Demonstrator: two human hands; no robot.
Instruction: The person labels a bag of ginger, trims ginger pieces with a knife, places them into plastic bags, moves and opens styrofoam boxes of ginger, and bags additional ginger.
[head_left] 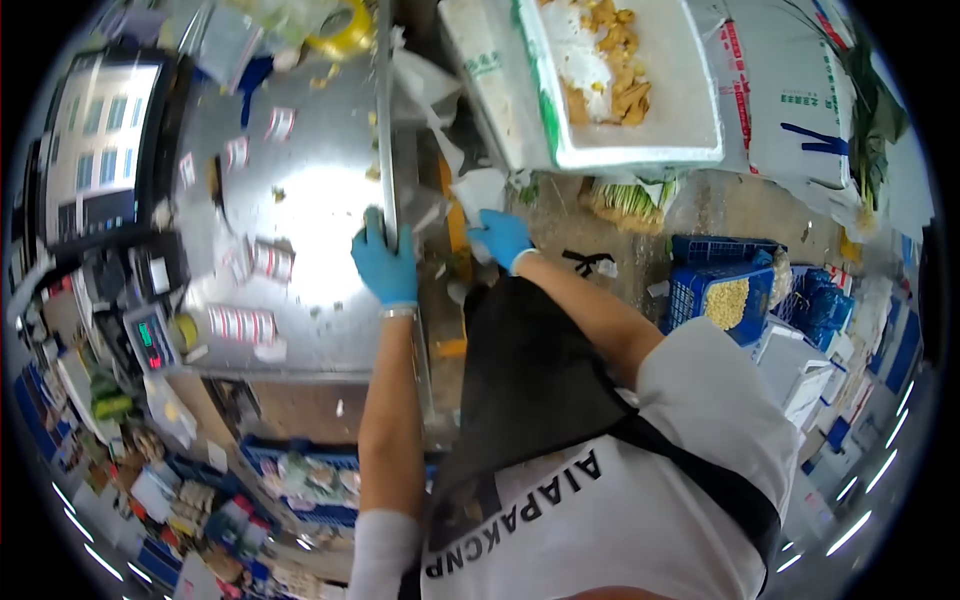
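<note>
My left hand (385, 265), in a blue glove, rests at the right edge of the metal table (330, 190), its fingers apart and nothing visible in them. To the right, past the table edge, my right hand (502, 238), also gloved in blue, has its fingers apart just below a crumpled white sheet (480, 192). I cannot tell if it touches the sheet. Red-and-white printed labels or packets (242, 325) lie on the metal table, along with a dark-handled tool (215, 180) and small scraps.
A white foam box (640, 150) of yellowish pieces stands at the top. Below it lies a bundle of green stalks (630, 203). A blue crate (697, 300) stands right. A scale (152, 337) and a monitor (105, 135) are left. Yellow tape (345, 30) lies at the top.
</note>
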